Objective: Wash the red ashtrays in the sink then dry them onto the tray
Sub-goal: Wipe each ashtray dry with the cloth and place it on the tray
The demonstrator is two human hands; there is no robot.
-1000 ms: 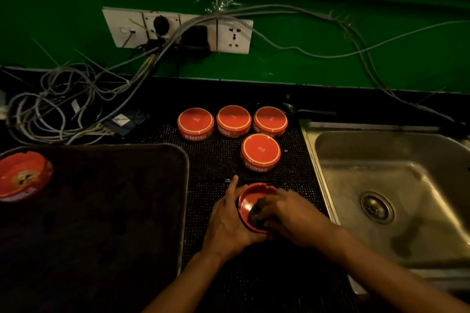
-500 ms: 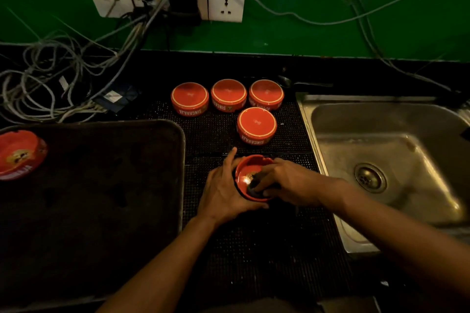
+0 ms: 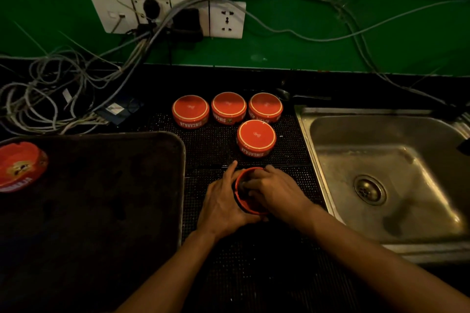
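A red ashtray (image 3: 241, 187) stands upright on the black dotted mat between my hands. My left hand (image 3: 223, 201) grips its left side, fingers curled round the wall. My right hand (image 3: 274, 192) is curled over the bowl and presses something dark inside it, perhaps a cloth; I cannot make it out. Several more red ashtrays lie upside down behind: three in a row (image 3: 229, 107) and one nearer (image 3: 256, 138). Another red ashtray (image 3: 19, 166) sits upright on the dark tray (image 3: 101, 211) at the left. The steel sink (image 3: 381, 185) is on the right.
A tangle of grey cables (image 3: 50, 94) lies at the back left below a wall socket strip (image 3: 173, 15) on the green wall. A spoon (image 3: 292, 95) rests behind the sink. The black mat (image 3: 254, 274) runs toward me.
My right hand has shifted further over the ashtray's bowl, covering more of it. The left hand keeps its hold. The camera has tilted a little.
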